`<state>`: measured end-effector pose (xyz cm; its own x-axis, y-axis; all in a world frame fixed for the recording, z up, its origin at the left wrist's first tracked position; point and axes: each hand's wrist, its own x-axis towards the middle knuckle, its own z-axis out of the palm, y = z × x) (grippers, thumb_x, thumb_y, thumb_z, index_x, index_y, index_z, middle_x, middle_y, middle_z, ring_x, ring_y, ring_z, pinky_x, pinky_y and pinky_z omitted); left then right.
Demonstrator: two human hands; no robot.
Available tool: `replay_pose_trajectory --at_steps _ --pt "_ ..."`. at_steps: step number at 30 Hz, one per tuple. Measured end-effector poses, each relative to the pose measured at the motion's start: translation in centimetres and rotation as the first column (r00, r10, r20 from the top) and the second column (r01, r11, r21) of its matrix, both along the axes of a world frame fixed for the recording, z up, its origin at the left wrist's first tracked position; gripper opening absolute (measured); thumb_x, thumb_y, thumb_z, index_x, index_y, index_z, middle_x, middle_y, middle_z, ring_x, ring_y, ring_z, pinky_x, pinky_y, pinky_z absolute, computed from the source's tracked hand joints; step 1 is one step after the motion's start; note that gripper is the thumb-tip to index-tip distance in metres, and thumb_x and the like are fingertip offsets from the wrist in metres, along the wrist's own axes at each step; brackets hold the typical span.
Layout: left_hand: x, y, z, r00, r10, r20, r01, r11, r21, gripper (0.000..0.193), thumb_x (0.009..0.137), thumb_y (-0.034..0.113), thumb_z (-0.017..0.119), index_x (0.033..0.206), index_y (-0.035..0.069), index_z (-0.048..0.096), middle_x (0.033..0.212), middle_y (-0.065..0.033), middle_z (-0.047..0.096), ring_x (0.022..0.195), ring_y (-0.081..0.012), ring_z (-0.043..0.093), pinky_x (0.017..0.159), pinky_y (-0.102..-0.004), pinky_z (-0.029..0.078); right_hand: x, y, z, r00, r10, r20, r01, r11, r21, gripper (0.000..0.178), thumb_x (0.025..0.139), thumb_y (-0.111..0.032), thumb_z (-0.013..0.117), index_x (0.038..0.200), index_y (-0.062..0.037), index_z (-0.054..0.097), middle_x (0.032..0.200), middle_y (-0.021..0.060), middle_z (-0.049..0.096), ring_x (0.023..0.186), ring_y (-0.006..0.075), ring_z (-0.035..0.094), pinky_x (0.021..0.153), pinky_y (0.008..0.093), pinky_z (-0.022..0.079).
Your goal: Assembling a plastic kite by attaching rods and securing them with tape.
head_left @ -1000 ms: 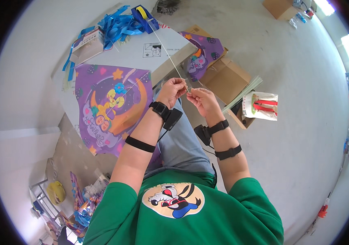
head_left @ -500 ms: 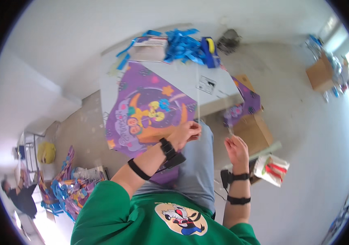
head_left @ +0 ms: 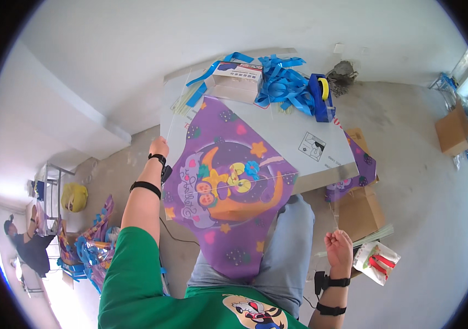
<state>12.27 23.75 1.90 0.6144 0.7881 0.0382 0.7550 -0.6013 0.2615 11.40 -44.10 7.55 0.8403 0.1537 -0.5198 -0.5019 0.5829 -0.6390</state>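
Note:
A purple printed sheet (head_left: 231, 236), roughly diamond-shaped like a kite sail, lies over a white board and hangs down across my lap. One thin pale line runs across its cartoon print. At the board's left edge, beside the sheet, my left hand (head_left: 159, 147) is closed; what its fingers hold, if anything, is too small to make out. My right hand (head_left: 338, 247) is closed in a pinch to the right of my knee. A thin, see-through strip (head_left: 336, 211) rises from its fingertips.
On the white board (head_left: 278, 131) stand an open carton (head_left: 234, 88), tangled blue ribbon (head_left: 283, 88) and a blue tape dispenser (head_left: 321, 98). An open cardboard box (head_left: 360, 214) and a white package (head_left: 376, 263) lie at right. A person (head_left: 28, 244) is at far left.
My left hand has moved left and away, from over the sheet's right side to the board's left edge. My right hand has moved lower and right. The view has shifted, showing more of the sheet.

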Motion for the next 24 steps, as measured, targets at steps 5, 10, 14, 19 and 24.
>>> replay_pose_trajectory --at_steps 5,10,14,19,24 --pt "3.1 2.4 -1.1 0.972 0.028 -0.233 -0.011 0.997 0.073 0.019 0.083 0.012 0.05 0.095 0.007 0.064 0.097 -0.0204 0.063 0.095 -0.0363 0.06 0.079 -0.0455 0.049 -0.2 -0.1 0.1 0.999 -0.018 -0.038 0.017 1.0 -0.018 0.004 0.086 -0.005 0.057 0.082 -0.0038 0.058 0.077 0.0051 0.061 0.076 0.018 0.06 0.074 0.031 0.05" --pt "6.1 2.3 -1.1 0.959 0.053 -0.278 -0.028 0.995 0.094 0.023 0.084 0.01 0.048 0.099 0.008 0.064 0.102 -0.0199 0.062 0.095 -0.0362 0.06 0.081 -0.0456 0.049 0.0 0.3 0.2 0.994 -0.053 -0.094 0.049 0.998 -0.037 0.004 0.085 -0.002 0.057 0.082 -0.0049 0.057 0.078 0.0055 0.062 0.074 0.0192 0.061 0.072 0.0311 0.05" --pt "8.3 1.7 -1.4 0.986 0.076 -0.147 -0.071 0.997 0.037 0.025 0.084 0.01 0.047 0.104 0.009 0.063 0.104 -0.0185 0.062 0.098 -0.0361 0.059 0.081 -0.0457 0.048 0.1 -0.3 0.2 0.994 -0.032 -0.105 0.023 0.996 -0.086 0.004 0.086 -0.003 0.056 0.082 -0.0052 0.057 0.078 0.0051 0.062 0.075 0.0191 0.061 0.072 0.0311 0.049" --pt "8.9 2.1 -2.8 0.998 -0.056 -0.041 0.062 0.982 0.179 0.027 0.081 0.016 0.058 0.107 0.006 0.061 0.106 -0.0193 0.06 0.1 -0.0361 0.056 0.082 -0.0438 0.047 0.1 -0.5 0.2 0.994 -0.071 -0.088 0.066 0.996 -0.058 0.005 0.086 -0.002 0.056 0.082 -0.005 0.057 0.079 0.0052 0.061 0.076 0.0189 0.062 0.071 0.0306 0.049" --pt "8.5 -3.2 -1.1 0.913 -0.171 0.371 0.241 0.959 -0.151 0.031 0.082 0.016 0.06 0.11 0.003 0.06 0.1 -0.0147 0.063 0.092 -0.0239 0.059 0.082 -0.0337 0.046 0.0 -0.7 1.0 0.997 -0.073 -0.011 0.072 0.995 -0.07 0.003 0.086 -0.004 0.057 0.084 -0.0036 0.057 0.081 0.0057 0.061 0.076 0.0184 0.061 0.072 0.0291 0.049"
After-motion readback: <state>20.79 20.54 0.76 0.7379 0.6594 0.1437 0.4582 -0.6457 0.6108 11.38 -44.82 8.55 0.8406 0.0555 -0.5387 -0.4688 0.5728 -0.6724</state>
